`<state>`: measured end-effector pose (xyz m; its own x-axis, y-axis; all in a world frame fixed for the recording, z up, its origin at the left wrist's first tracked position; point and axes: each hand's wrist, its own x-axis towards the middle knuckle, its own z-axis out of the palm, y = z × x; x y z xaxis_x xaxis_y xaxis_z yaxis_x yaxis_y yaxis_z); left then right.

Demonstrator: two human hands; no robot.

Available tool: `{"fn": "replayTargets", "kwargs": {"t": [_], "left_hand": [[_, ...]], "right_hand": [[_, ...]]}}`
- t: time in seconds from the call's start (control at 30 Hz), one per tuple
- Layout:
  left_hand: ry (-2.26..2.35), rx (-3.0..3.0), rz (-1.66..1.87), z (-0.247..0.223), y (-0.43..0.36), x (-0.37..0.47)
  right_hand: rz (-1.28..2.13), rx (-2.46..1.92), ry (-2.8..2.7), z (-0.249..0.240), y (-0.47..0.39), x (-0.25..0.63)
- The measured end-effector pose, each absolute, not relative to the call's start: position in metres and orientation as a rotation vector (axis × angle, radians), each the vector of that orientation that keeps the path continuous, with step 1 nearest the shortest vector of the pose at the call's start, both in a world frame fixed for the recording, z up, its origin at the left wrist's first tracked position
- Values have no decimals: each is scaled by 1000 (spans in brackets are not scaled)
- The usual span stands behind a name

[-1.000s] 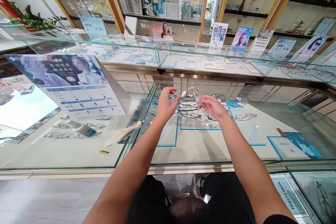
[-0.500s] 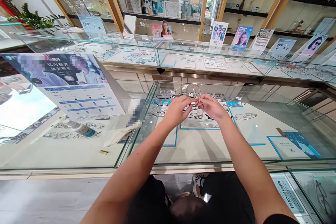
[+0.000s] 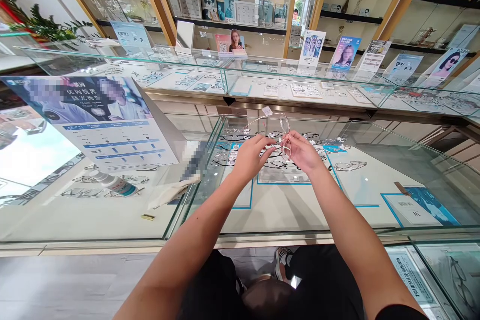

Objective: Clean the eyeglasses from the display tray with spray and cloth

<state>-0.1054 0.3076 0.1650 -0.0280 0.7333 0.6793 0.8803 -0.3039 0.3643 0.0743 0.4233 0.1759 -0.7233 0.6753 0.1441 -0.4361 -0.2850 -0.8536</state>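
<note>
A thin-framed pair of eyeglasses (image 3: 285, 123) is held up on edge above the glass counter, one lens above the other. My right hand (image 3: 304, 152) pinches it around the bridge. One temple arm stretches left from the upper lens, with a small white tag (image 3: 267, 111) on it. Just left of the lower lens is my left hand (image 3: 252, 157), its thumb and index finger slightly parted beside the frame. Whether those fingertips touch the lower temple arm is hard to see. Below both hands, rows of eyeglasses (image 3: 277, 165) lie inside the display case.
On the left counter stand a folded leaflet sign (image 3: 120, 145), a small spray bottle (image 3: 118, 185), a beige cloth (image 3: 172, 194) and a gold-coloured piece (image 3: 148, 217). Another glass showcase (image 3: 258, 91) runs across behind. A blue-edged card (image 3: 418, 210) lies at the right.
The eyeglasses have turned slightly, and the tagged temple arm now shows reaching left. My left fingertips have drawn back a little from the bridge; my right hand still holds the frame.
</note>
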Motion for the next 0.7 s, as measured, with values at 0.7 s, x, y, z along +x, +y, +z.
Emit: {"fn": "replayTargets", "kwargs": {"t": [0.7], "left_hand": [[-1853,-2183,-1230,171,304,-96]], "right_hand": [[2035,-256,-902,194,426,86]]}}
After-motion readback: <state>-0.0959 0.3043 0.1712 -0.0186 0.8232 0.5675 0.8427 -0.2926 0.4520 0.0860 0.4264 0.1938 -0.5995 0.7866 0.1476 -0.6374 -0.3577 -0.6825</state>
